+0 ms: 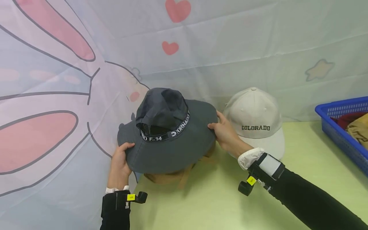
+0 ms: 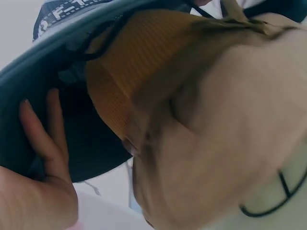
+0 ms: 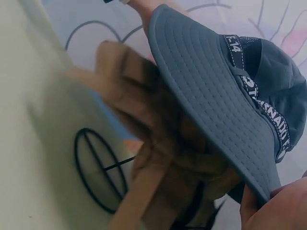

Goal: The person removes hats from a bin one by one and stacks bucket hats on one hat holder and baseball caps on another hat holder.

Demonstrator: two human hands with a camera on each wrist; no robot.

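I have both hands on the grey hat, one at each side of its brim. My left hand pinches the left edge, thumb on top and fingers flat against the underside. My right hand pinches the right edge the same way, thumb over the rim; the right wrist view shows only a fingertip at the brim's corner.

The grey hat sits level, stacked over a tan hat that lies on the table. From the wrist views the tan hat's crown pushes up inside the grey one, so the two look nested, though I cannot tell how firmly the grey hat bears on it. The stack stands hard against the cartoon backdrop. Just to the right is a white cap marked COLORADO, close to my right hand but apart from the grey brim. A blue basket with cloth in it stands well off at the table's right edge.

I judge this to be the stacking step, with the grey hat being seated or squared on the tan one. The next move would call for an even touch from both hands, so the brim stays level and the tan hat below does not slide.
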